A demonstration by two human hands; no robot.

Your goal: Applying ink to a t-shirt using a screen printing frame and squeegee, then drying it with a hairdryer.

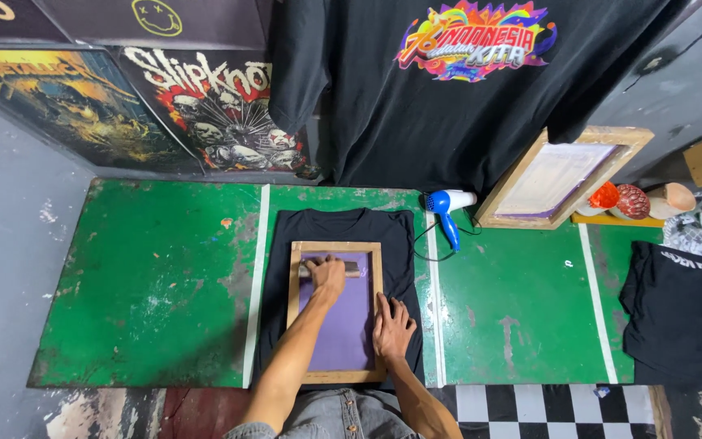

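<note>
Head view looks straight down on a green worktable [156,284] with white stripes, scuffed and paint-worn, filling the middle of the frame. Just left of centre a black T-shirt [400,252] lies flat on the table, collar toward the top of the frame. On it rests a wooden-framed printing screen [293,293] with a purple mesh.

The left hand [328,275], at the upper part of the screen, is closed around a squeegee [354,270] that lies across the mesh near the frame's top bar, fingers wrapped over its handle. The right hand [392,328] lies flat with fingers spread and together on nothing, palm pressed on the frame's right rail at the lower right of the screen. Both bare forearms come up from the bottom edge of the frame, above a grey garment.

Right of the shirt, near the table's top edge, a blue and white hair dryer [447,208] lies with its cord looping beside it. Farther right a second wooden screen [562,175] leans tilted against the wall. A folded dark garment [684,313] sits at the right edge of the frame. Along the top hangs a black T-shirt with a bright multicoloured print [448,97], and printed dark shirts [205,106] line the upper left.
</note>
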